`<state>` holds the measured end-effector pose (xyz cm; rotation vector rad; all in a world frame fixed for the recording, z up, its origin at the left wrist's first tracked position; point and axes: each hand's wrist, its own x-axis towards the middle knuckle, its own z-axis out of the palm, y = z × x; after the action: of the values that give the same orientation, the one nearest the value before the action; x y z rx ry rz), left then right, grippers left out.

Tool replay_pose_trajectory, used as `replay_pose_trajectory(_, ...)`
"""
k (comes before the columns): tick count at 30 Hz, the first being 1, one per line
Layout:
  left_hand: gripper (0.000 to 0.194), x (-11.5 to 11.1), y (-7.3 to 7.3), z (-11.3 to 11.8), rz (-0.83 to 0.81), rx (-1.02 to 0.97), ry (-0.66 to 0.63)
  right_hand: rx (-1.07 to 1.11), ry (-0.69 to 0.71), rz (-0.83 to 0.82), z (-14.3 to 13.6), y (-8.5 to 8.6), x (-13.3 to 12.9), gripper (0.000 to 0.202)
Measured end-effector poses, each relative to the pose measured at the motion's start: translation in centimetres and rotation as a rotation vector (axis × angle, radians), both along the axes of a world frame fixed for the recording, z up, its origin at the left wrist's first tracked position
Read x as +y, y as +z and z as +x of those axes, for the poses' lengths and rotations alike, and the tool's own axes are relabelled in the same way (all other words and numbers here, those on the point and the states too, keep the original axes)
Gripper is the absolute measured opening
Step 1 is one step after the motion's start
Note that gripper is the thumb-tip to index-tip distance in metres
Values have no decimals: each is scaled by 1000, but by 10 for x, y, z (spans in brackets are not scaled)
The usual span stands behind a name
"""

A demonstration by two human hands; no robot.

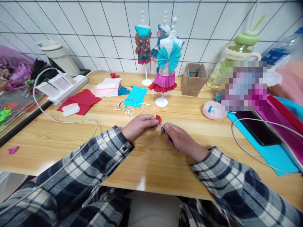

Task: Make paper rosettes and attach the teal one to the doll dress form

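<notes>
The fingers of the left hand [139,126] are closed in a narrow pinch on one red pleated piece [158,119], fan-shaped with fine radial folds, located about midway between the left and right edges of the worktop [142,157]. The fingers of the right hand [180,137] are wrapped around one slim tool [163,127]; its narrow metal tip points at the lower edge of the red piece, and contact between the two cannot be determined. Beyond the hands, toward the far edge, lie one loose coil of thin pale cord [127,106] and one flat rectangular turquoise sheet [136,94]. Three white dress stands [161,101] occupy the middle of the far edge: the front unit carries one turquoise pleated bow and a gathered magenta skirt with a ruffled red hem; the left unit has brown bows; the rear unit is partly hidden. To their right are one open-topped brown cardboard box [193,82] and one round, smooth pink bowl [214,112] containing small scraps. Toward the right edge, one black glossy slab [259,129] with rounded corners rests on turquoise material. Left of the coil lie overlapping matte red sheets [88,97] and one small white roll [70,109]. Near the far left corner stand one white power strip [71,90] and one cream tumbler [60,58]; one crumpled magenta scrap [13,150] lies toward the near left corner.
</notes>
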<state>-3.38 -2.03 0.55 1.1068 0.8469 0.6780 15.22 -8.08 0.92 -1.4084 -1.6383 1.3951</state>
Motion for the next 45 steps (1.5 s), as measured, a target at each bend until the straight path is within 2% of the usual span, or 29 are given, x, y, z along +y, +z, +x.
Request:
replay_pose_trajectory(6, 26, 0, -1, 0, 0, 7, -4, -4, -3, -40, 0, 2, 1, 37)
replay_pose_trajectory(27, 26, 2, -3, -1, 24, 30, -77, -56, 53, 8, -1, 0, 4, 31)
replay_pose_trajectory(36, 26, 0, 0, 0, -19, -16, -17, -30, 27, -90, 1, 2, 2, 34)
replay_pose_trajectory(41, 25, 1, 3, -2, 3, -16, -56, -20, 47, -154, 3, 6, 3, 36)
replay_pose_trajectory(45, 25, 2, 4, -3, -3, -1, -114, -1, 73, -120, 3, 9, 3, 35)
